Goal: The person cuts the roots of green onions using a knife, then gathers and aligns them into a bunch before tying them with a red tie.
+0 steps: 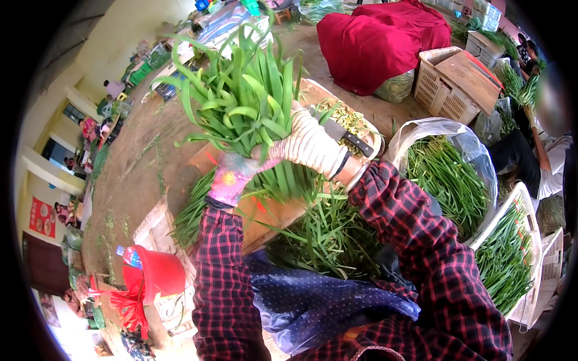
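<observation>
Upright in front of me stands a bunch of long flat green leaves, like garlic chives [244, 105], raised above a wooden board [274, 216]. My left hand [232, 176], in a pink patterned glove, is closed round its lower part. Higher up on the right, my right hand [310, 138], in a white striped glove, wraps the same bunch; its fingers are partly hidden by leaves. Just beyond the right hand, a knife with a black handle [356, 143] lies by a tray of yellowish cut ends [378, 135]. Loose greens [331, 234] are heaped below my hands.
A red bucket [159, 274] with red ties [129, 307] is at left. On the right are a plastic-lined tub of greens [412, 129] and a white crate of greens [533, 240]. A red cloth [379, 42] covers a pile ahead. Another person [551, 162] sits far right.
</observation>
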A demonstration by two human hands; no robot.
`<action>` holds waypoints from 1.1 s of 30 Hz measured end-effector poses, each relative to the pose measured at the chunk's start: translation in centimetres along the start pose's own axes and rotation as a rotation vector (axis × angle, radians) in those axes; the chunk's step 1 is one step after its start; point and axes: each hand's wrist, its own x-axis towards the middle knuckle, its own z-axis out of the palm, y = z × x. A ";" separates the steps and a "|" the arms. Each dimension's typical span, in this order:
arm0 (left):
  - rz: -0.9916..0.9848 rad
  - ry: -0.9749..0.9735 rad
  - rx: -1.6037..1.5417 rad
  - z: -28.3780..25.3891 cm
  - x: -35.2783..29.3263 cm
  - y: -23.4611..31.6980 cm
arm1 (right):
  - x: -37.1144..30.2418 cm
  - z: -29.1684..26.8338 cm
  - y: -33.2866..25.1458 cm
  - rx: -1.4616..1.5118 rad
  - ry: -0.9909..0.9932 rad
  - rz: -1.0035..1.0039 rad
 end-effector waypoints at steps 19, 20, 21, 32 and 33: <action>0.197 0.092 0.559 1.7 1.3 6.8 | 3.9 0.9 -7.8 -0.901 -0.240 0.071; 0.212 0.084 0.607 1.6 1.0 6.7 | 3.9 1.1 -8.3 -0.972 -0.253 0.012; 0.224 0.074 0.654 1.6 0.8 6.5 | 3.9 1.2 -8.4 -1.045 -0.262 -0.045; 0.442 0.302 0.977 2.6 2.2 4.0 | -0.3 1.1 -12.1 -1.322 -0.031 -0.579; 0.251 0.318 0.674 2.5 2.3 5.1 | -2.0 -0.1 -13.1 -1.236 -0.016 -0.616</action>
